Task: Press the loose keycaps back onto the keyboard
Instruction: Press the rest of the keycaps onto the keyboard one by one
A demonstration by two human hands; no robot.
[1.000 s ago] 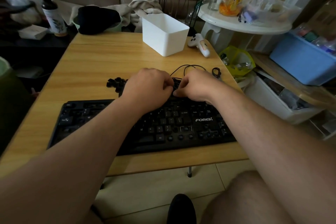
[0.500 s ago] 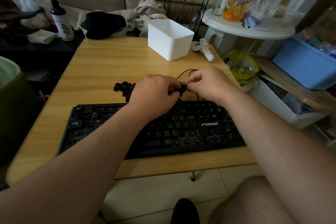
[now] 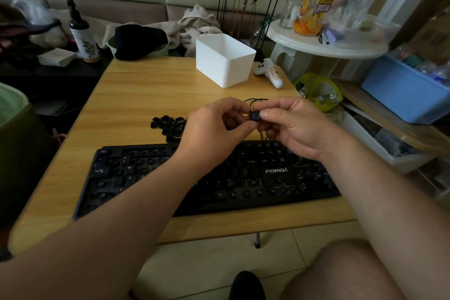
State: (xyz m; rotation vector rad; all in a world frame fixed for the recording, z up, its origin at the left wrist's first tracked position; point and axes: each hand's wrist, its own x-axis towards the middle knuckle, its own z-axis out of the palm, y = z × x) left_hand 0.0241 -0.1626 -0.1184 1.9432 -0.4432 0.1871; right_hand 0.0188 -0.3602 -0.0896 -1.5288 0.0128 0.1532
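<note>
A black keyboard lies across the near part of the wooden table, with several key seats bare. A pile of loose black keycaps sits just behind its upper edge, left of my hands. One black keycap is held in the air above the keyboard's back edge. My right hand pinches it between thumb and forefinger. My left hand touches it from the left with its fingertips, its other fingers curled.
A white plastic bin stands at the table's back middle, a white game controller beside it. The black keyboard cable loops behind my hands. A round white side table and a blue crate crowd the right.
Both hands have lifted off the keyboard's top row and risen above it, bringing one keycap up between the fingertips. The camera view has tilted up slightly.
</note>
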